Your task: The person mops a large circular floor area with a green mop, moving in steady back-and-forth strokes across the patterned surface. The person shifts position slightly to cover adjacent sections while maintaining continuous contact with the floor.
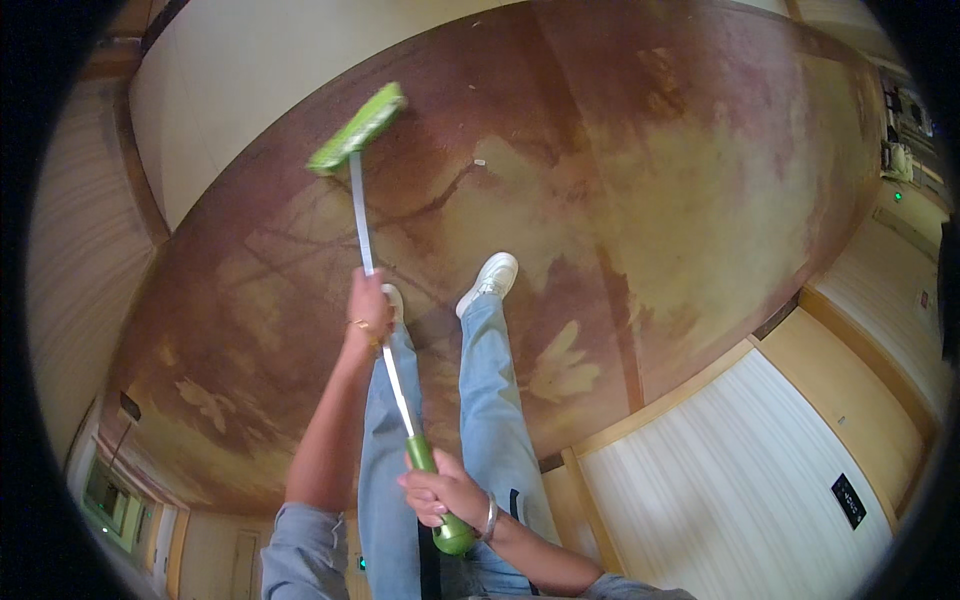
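Note:
A broom with a green brush head (358,128) rests on the brown and tan floor ahead of me, at the upper left. Its thin silver handle (362,222) runs down toward me. My left hand (367,308) grips the handle midway, a ring on one finger. Lower down, my right hand (446,493) is closed round the green grip at the handle's end, with a bracelet on that wrist. My legs in light blue jeans and white shoes (490,280) stand just right of the handle.
The worn floor (650,190) has dark streaks and a small white scrap (480,162). Pale walls with wooden trim (690,385) curve round the room. A dark wall plate (848,500) is at lower right; equipment (900,150) stands at far right.

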A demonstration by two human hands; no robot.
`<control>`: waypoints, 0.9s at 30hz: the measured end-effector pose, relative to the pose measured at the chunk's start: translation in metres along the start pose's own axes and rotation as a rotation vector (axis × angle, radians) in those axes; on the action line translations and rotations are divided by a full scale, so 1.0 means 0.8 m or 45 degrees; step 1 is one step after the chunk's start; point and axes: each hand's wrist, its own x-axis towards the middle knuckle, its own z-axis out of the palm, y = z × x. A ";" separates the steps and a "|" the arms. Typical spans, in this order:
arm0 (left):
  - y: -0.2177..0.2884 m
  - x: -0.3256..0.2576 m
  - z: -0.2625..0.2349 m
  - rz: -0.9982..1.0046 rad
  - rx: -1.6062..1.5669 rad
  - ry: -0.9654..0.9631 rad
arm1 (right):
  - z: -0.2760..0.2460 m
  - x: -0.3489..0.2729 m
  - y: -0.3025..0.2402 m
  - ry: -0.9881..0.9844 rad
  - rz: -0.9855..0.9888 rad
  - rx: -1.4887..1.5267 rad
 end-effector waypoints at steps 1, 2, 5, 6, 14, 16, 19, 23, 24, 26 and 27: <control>-0.019 0.008 0.019 -0.025 0.058 -0.034 | -0.005 -0.002 0.005 0.035 -0.051 -0.030; -0.031 0.007 0.035 -0.003 0.025 -0.104 | -0.013 -0.007 0.011 0.068 -0.104 -0.062; -0.021 -0.050 0.083 0.041 -0.074 -0.262 | -0.029 -0.037 0.020 0.165 -0.197 -0.106; -0.026 -0.062 0.081 0.076 -0.126 -0.311 | -0.033 -0.044 0.030 0.201 -0.210 -0.174; -0.054 -0.096 -0.059 0.050 -0.119 0.005 | -0.034 -0.022 0.097 0.078 0.115 -0.218; -0.069 -0.086 -0.072 0.011 -0.080 0.059 | -0.033 -0.012 0.091 0.010 0.110 -0.164; -0.087 -0.062 -0.042 -0.099 -0.084 0.044 | -0.039 -0.007 0.088 0.101 0.022 -0.069; -0.086 -0.051 0.041 0.039 -0.009 -0.188 | -0.049 -0.026 0.066 0.192 -0.108 -0.108; -0.072 -0.069 0.054 0.051 -0.063 -0.270 | -0.052 -0.033 0.068 0.246 -0.141 -0.141; -0.070 -0.094 0.056 0.090 -0.142 -0.317 | -0.061 -0.042 0.087 0.244 -0.217 -0.246; -0.071 -0.105 0.048 0.117 -0.187 -0.331 | -0.065 -0.046 0.099 0.235 -0.250 -0.303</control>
